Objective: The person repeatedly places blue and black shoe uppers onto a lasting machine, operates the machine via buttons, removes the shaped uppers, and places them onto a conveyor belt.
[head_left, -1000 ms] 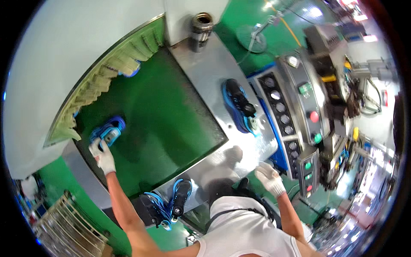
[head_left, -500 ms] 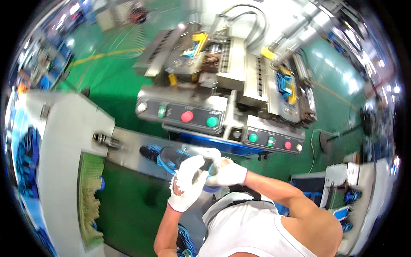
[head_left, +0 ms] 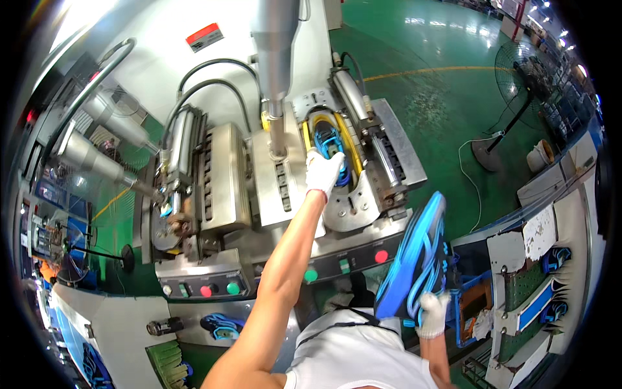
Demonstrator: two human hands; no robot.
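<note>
My left hand [head_left: 325, 171], in a white work glove, reaches forward onto a blue-and-black shoe [head_left: 329, 139] seated between yellow pads in the right station of the press. Its fingers close around the near part of that shoe, and the glove partly hides it. Off to the lower right, my right hand [head_left: 433, 315], also gloved, grips another shoe [head_left: 414, 259] by its lower end. That shoe is held upright on its end, its blue sole side and light-blue laces showing.
Below the stations run control panels [head_left: 343, 266] with coloured buttons. A metal press rod [head_left: 276, 117] comes down left of the right station. Another shoe [head_left: 222, 326] lies on the ledge at lower left. A shelf rack [head_left: 531, 305] with shoes stands right; a floor fan [head_left: 518, 97] is beyond.
The view has swung right and nearer the press. My hands, earlier close together by a shoe at the ledge, are now apart: left at the seated shoe, right holding up a shoe.
</note>
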